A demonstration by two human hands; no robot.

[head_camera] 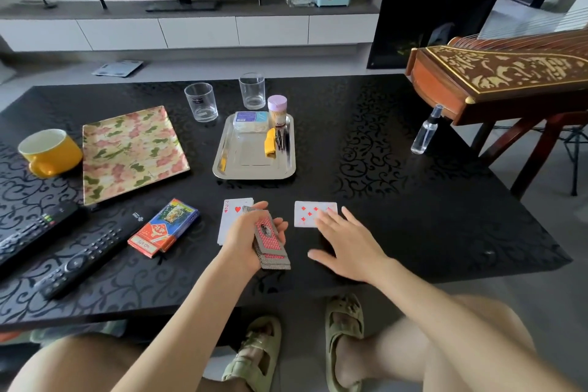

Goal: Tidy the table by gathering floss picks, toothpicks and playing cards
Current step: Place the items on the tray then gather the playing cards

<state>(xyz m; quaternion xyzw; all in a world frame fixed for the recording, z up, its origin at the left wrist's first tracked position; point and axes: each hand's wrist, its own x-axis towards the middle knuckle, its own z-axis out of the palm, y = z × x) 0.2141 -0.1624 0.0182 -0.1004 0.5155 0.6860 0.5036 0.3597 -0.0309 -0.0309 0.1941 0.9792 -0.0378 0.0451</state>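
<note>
A stack of cards (272,242) with red backs sits face down in the left hand (245,237), whose fingers curl around its far edge and hold it just above the table (413,200). Behind that hand, partly hidden by it, a two of hearts (229,216) lies face up on the table. To the right, a diamonds card (310,213) lies face up by itself. The right hand (346,242) is spread wide and flat, palm down, with its fingertips over the near right corner of that card. I cannot tell whether they touch it. The two hands are near each other but apart.

Left of the stack, a colourful card box (164,227) lies flat beside two dark remotes (79,258). Farther back in the middle, a metal tray (254,173) holds a floss box (249,121) and a toothpick jar (277,110) with a lilac lid at its far end. Two clear glasses (201,102) stand behind the tray. A flowered tray (130,149) and a yellow mug (47,151) are at the left, and a small spray bottle (424,134) stands at the right.
</note>
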